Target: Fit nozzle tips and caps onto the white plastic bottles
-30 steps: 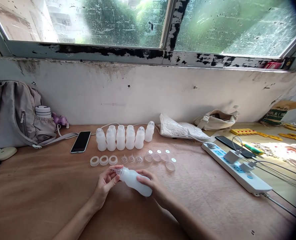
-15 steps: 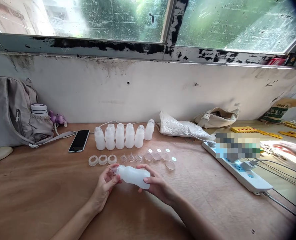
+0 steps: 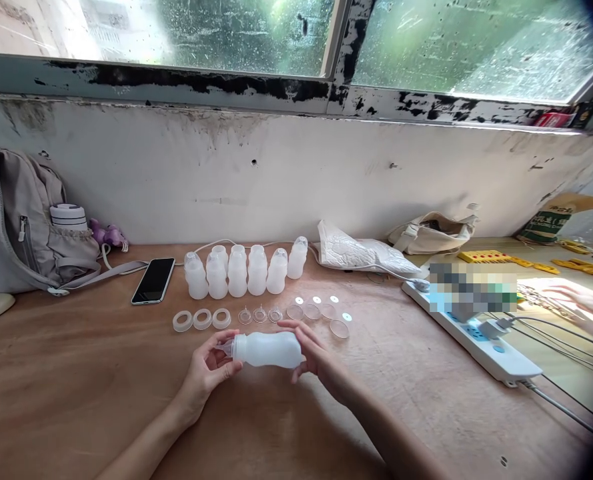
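Observation:
A frosted white baby bottle (image 3: 267, 349) lies sideways between my hands, above the table, its nipple end pointing left. My left hand (image 3: 209, 373) closes round the collar and clear nipple (image 3: 225, 347). At the bottle's base, my right hand (image 3: 316, 357) grips with fingers behind and below. Just beyond lie white collar rings (image 3: 202, 319), clear nipples (image 3: 260, 314), clear round caps (image 3: 339, 329) and small white discs (image 3: 347, 317). Several similar bottles (image 3: 237, 271) stand upright in a row behind them.
A phone (image 3: 153, 281) and a grey backpack (image 3: 16, 227) are at the left. White padded packaging (image 3: 363, 253) and a cloth bag (image 3: 433, 233) rest by the wall. A power strip (image 3: 476, 340) with cords runs along the right; another person's hand (image 3: 571, 293) is beyond it.
The bottle has turned to lie more level. My left fingers have shifted at the nipple end, and my right hand has slid toward the base. The view has moved slightly.

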Tool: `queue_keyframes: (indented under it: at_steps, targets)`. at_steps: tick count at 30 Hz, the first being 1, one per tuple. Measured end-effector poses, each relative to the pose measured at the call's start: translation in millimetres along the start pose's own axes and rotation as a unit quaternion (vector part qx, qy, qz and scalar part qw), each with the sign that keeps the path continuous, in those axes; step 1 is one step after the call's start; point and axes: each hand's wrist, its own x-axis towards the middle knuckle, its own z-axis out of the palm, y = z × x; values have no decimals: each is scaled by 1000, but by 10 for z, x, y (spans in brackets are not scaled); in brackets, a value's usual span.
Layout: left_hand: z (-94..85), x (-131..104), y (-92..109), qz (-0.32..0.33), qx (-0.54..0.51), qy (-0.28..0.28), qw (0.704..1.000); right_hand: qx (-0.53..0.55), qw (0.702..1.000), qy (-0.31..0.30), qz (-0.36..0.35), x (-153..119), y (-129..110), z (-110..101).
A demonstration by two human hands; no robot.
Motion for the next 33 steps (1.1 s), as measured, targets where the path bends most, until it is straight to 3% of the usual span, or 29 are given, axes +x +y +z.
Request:
queue_keyframes:
  at_steps: [3,7,9,13,15,18,20,23,26,33]
  targets:
    - [-19,8,6,4,6,16,1000,-17,997,-68,-25,-26,-56,-41]
    - [-32,2,21,-2,0,10,1000,-31,992,-88,87,5,1,-67]
    - [-28,-1,31,-7,0,13,1000,-28,992,-72,104,20,34,-62]
    - [-20,4,43,-8,-2,10,1000,-41,998,-43,8,22,39,-43]
    - [-19,7,40,-6,-2,4,1000,-60,997,-40,38,34,40,-42]
    - [-18,9,26,-4,5,3,1000,-104,990,19,94,68,60,-52]
    - [-18,12,14,0,13,5,1000,-120,991,42,46,79,71,-59]
    - [-19,19,9,6,20,11,1000,-107,993,-8,-44,64,67,-54]
    - [-18,19,27,4,22,14,1000,-94,993,-42,-51,42,58,-31]
    - [-12,12,51,-13,15,22,1000,-113,991,-9,-74,53,68,6]
